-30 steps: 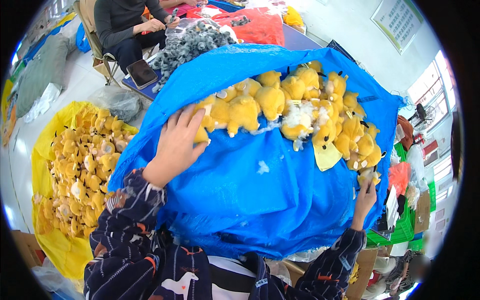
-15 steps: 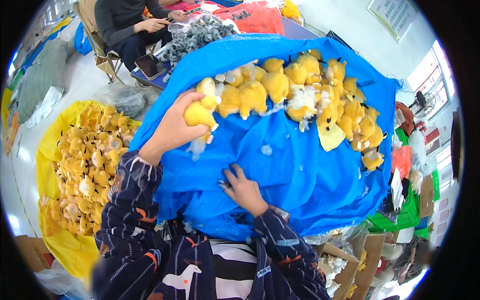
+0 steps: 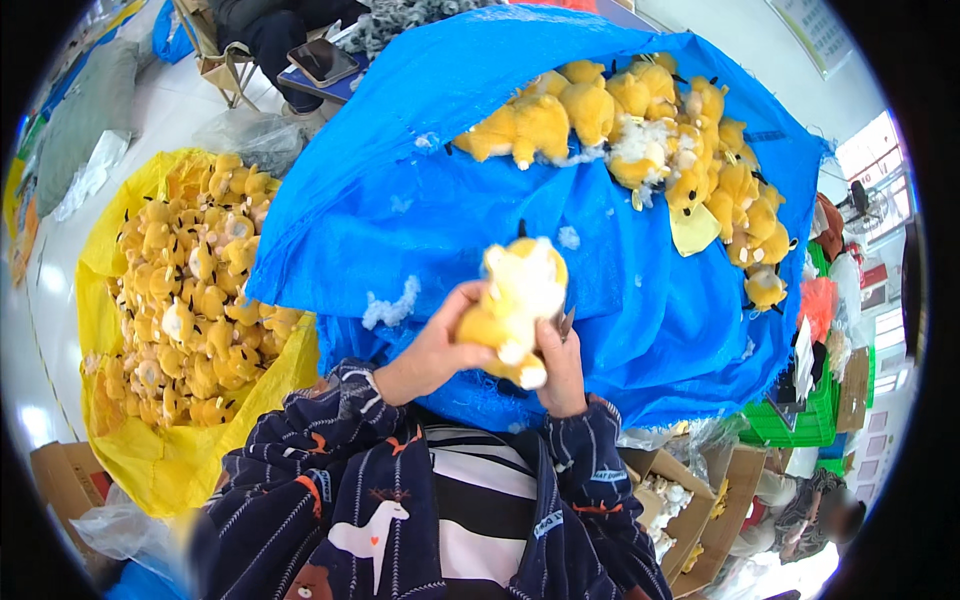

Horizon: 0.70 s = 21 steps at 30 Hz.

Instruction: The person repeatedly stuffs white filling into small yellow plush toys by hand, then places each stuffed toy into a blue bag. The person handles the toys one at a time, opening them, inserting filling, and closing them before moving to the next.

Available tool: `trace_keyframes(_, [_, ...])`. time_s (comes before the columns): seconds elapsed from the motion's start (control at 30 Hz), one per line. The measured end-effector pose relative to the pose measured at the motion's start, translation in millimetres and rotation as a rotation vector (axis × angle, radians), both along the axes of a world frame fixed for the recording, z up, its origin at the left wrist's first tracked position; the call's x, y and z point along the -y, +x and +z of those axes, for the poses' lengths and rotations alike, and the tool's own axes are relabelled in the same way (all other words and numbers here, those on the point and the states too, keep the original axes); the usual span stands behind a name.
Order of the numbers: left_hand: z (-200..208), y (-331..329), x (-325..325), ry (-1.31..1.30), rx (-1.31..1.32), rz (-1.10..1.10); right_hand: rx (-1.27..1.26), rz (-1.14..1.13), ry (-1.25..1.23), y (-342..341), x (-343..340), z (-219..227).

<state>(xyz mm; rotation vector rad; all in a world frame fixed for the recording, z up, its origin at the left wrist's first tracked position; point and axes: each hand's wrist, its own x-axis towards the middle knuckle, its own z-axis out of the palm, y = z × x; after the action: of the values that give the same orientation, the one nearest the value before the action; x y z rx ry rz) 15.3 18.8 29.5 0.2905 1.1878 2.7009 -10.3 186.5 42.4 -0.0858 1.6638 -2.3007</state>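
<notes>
In front of my chest I hold a yellow plush animal (image 3: 515, 300) with a white front and a dark pointed bit on top; it is slightly blurred. My left hand (image 3: 440, 340) wraps its fingers and thumb round one side of the toy. Against the other side presses my right hand (image 3: 560, 365), thumb on the toy's lower front. A small dark, thin tip shows by the right fingers; its kind I cannot make out. Below and beyond my hands spreads a blue woven sheet (image 3: 350, 200), with several like plush toys (image 3: 590, 110) heaped along its far edge.
White stuffing tufts (image 3: 392, 303) lie on the blue sheet. To the left stands a yellow sack (image 3: 100, 340) full of small plush toys. Cardboard boxes (image 3: 735, 500) and a green crate (image 3: 800, 425) are at the right. Another person (image 3: 270, 40) sits at the far left, near a phone (image 3: 322, 62).
My left hand has brought the plush animal from the far left of the sheet to my chest. My right hand has lifted off the sheet and now grips the toy too.
</notes>
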Motion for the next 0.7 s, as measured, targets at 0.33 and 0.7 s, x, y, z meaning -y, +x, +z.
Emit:
trace_keyframes(0.33, [54.5, 29.9, 59.8, -1.636, -0.53, 0.584, 0.156, 0.046, -0.226, 3.6, -36.7, -43.4])
trace_keyframes(0.7, [41.2, -13.6, 72.2, -1.23, -0.263, 0.139, 0.182, 0.115, -0.796, -5.4, -74.1, -12.4])
